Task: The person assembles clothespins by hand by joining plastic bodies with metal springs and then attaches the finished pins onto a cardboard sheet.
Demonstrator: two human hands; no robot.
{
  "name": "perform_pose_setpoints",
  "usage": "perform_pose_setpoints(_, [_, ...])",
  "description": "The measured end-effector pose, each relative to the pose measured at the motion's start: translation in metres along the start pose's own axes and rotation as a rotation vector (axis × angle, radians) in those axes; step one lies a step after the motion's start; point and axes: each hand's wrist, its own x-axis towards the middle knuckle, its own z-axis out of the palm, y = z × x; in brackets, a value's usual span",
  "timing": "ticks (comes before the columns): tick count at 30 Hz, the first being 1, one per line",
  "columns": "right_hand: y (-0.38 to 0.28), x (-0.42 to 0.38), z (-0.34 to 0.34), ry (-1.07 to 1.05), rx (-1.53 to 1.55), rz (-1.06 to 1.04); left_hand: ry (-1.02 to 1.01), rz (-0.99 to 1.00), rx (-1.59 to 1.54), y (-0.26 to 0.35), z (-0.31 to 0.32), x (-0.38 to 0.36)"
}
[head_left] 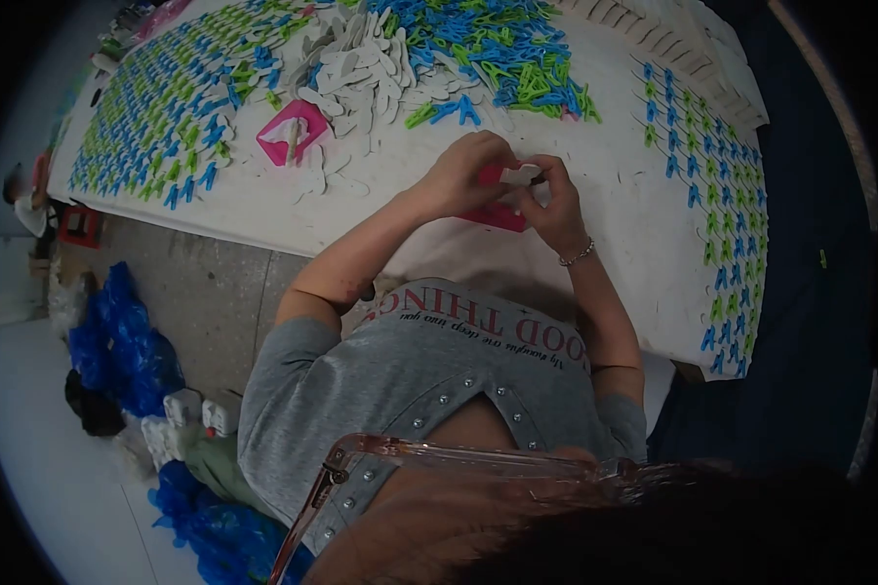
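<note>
Both my hands meet at the table's near edge, above a pink item [498,215] that they partly cover. Between my fingers is a small whitish piece [522,175]. My right hand [556,207] pinches it at its right end. My left hand [470,174] is curled close on the other side; its fingertips are partly hidden, and what they grip is unclear. Just beyond my hands lie blue clips [465,109] and a green clip [420,115]. A pink tray [281,151] with white material and a stick in it stands to the left.
Blue and green clips [522,49] are heaped at the back beside a pile of grey-white pieces [366,63]. Rows of clips [727,214] lie on the right and more [156,112] on the left. Blue bags [132,346] lie on the floor. Another person [29,207] is far left.
</note>
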Motion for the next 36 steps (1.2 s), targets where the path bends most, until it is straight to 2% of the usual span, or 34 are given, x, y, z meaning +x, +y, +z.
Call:
perform_pose_setpoints(3, [-0.002, 0.003, 0.005, 0.008, -0.146, -0.094, 0.013, -0.097, -0.034, 0.026, -0.018, 0.004])
perform_pose_setpoints(5, [-0.004, 0.004, 0.007, -0.001, -0.187, -0.130, -0.005, 0.013, 0.075, 0.031, -0.024, 0.004])
perform_pose_setpoints(7, [-0.004, 0.004, 0.007, -0.041, -0.324, -0.174, -0.024, 0.013, 0.098, 0.029, -0.027, 0.003])
perform_pose_setpoints(11, [0.006, -0.001, 0.000, 0.005, -0.325, -0.199, -0.030, -0.010, 0.097, 0.015, -0.026, -0.004])
perform_pose_setpoints(17, [0.010, -0.012, -0.017, -0.020, -0.402, -0.138, -0.090, -0.119, 0.049, -0.009, -0.008, -0.008])
perform_pose_setpoints(20, [0.009, -0.014, -0.020, -0.048, -0.472, -0.174, -0.089, -0.135, 0.048, -0.014, -0.003, -0.009])
perform_pose_setpoints(29, [-0.031, -0.003, -0.040, 0.017, -0.550, -0.257, -0.095, -0.052, 0.064, -0.006, 0.008, 0.004])
perform_pose_setpoints(34, [-0.054, 0.008, -0.048, -0.065, -0.619, -0.374, -0.097, -0.035, -0.028, -0.003, 0.025, 0.014])
perform_pose_setpoints(36, [-0.060, 0.016, -0.047, -0.090, -0.520, -0.311, -0.099, -0.038, -0.051, -0.003, 0.024, 0.016])
